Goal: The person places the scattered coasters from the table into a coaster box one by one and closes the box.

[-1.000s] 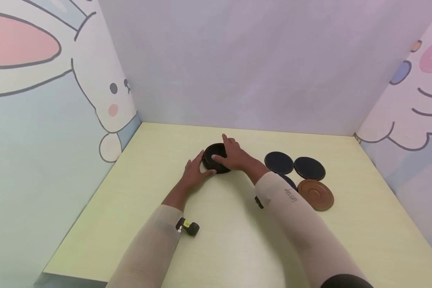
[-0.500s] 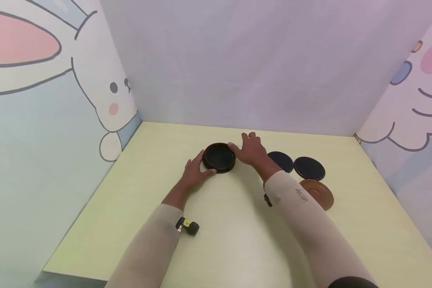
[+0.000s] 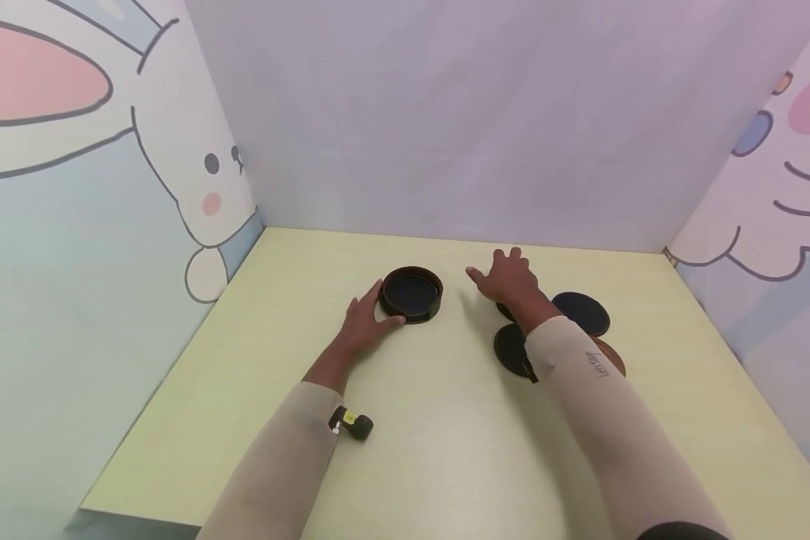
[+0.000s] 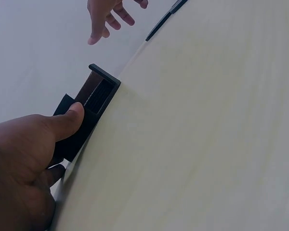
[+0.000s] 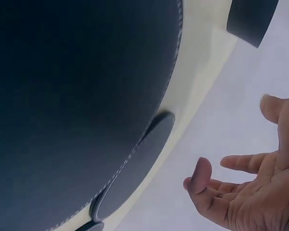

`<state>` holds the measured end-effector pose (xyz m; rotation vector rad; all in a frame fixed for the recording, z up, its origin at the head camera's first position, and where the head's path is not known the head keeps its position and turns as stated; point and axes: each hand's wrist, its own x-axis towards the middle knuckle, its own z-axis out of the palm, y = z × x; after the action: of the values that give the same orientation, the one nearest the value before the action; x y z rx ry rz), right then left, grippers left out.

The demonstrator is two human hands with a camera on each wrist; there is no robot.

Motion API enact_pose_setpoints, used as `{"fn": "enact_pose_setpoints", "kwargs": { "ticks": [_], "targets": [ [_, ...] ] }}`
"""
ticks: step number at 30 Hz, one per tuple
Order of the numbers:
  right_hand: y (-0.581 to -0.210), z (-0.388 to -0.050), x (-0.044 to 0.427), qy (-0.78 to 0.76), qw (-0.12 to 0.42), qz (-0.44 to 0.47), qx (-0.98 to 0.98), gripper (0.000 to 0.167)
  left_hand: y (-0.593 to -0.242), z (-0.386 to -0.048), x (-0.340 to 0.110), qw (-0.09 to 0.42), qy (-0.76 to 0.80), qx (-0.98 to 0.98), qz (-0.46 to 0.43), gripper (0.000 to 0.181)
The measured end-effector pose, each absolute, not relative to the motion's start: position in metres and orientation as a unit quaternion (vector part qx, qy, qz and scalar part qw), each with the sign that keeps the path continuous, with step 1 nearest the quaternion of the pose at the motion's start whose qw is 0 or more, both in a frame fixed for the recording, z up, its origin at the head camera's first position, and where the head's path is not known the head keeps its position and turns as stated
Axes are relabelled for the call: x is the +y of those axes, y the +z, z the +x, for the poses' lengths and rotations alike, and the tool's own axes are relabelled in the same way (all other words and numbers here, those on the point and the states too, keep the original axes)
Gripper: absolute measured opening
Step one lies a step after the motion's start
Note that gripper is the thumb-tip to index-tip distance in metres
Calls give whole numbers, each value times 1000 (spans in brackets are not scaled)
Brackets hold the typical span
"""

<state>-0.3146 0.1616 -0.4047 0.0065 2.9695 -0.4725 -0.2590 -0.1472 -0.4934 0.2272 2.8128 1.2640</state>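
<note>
My left hand (image 3: 363, 326) holds a round black coaster holder (image 3: 435, 309) by its left side, thumb in front and fingers behind. In the left wrist view the thumb presses the wall of the holder (image 4: 79, 134) beside a cut-out, where dark stacked edges show. My right hand (image 3: 511, 281) hovers with fingers spread and nothing held. Beneath it lies a black coaster (image 3: 505, 309), partly hidden by the hand. Nearer me is another black coaster (image 3: 511, 349); a third coaster (image 3: 583, 313) lies to the right. The right wrist view shows a stitched coaster edge (image 5: 86, 96) up close.
A brown round disc (image 3: 614, 356) lies at the right, mostly behind the right sleeve. The pale table (image 3: 432, 435) meets a plain back wall (image 3: 445, 135) and printed side walls. Small wrist cameras (image 3: 358, 426) are strapped to the forearms.
My right hand has lifted off the holder and moved right, over the coasters. The holder's inside and the nearer black coaster have come into view. My left hand has stayed on the holder.
</note>
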Motion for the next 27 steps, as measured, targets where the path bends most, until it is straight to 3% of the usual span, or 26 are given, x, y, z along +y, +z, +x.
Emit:
{"fn": "enact_pose_setpoints", "kwargs": {
  "ticks": [11, 21, 27],
  "targets": [
    [-409, -309, 186, -110, 106, 23, 988, 100, -491, -255, -148, 42, 419, 905, 55, 101],
    [-405, -306, 200, -108, 200, 41, 973, 103, -492, -257, -148, 51, 425, 903, 46, 101],
    [-407, -306, 205, -105, 219, 30, 970, 103, -492, -259, -148, 39, 410, 909, 66, 101]
  ]
}}
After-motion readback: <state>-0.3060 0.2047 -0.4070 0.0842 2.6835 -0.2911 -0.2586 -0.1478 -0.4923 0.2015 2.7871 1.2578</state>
